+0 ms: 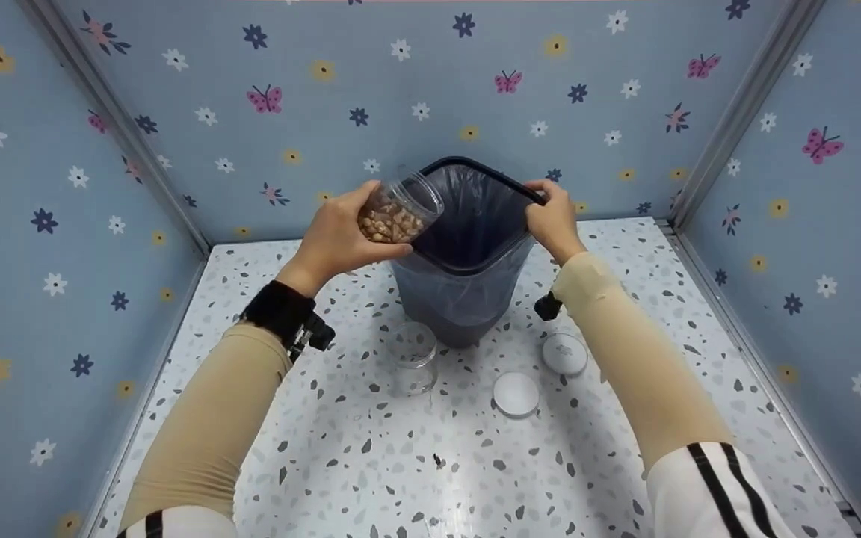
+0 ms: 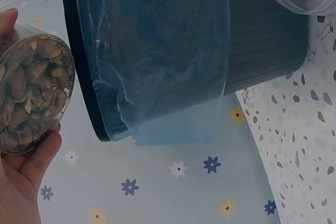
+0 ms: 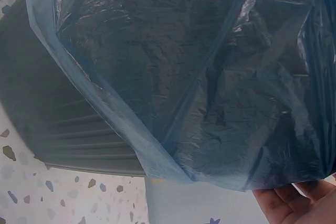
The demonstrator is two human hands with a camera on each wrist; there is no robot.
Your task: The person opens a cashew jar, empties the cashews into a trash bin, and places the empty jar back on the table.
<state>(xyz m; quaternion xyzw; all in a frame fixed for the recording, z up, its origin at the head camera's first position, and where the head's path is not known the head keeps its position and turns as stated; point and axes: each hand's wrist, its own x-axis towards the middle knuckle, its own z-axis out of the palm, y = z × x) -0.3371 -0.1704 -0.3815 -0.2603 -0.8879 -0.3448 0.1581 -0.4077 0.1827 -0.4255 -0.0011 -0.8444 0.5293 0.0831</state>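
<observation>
My left hand (image 1: 337,235) grips a clear plastic jar (image 1: 430,196) partly filled with brown nut-like pieces (image 1: 392,223). The jar leans to the right, its open mouth at the left rim of a dark trash bin (image 1: 454,302). In the left wrist view the pieces (image 2: 31,85) show through the jar's base, with fingers around its side. A bluish translucent bag (image 3: 157,77) lines the bin and is folded over its outside. On the bin's right side, my right hand (image 1: 554,223) holds the black rim, thumb and fingers on either side of it.
An uncapped clear jar (image 1: 412,362) stands in front of the bin on the speckled tabletop (image 1: 356,448). Two round white lids (image 1: 516,394) lie to its right. Flower-patterned walls (image 1: 371,90) enclose the table at the back and both sides. A small dark scrap (image 1: 438,460) lies near the front.
</observation>
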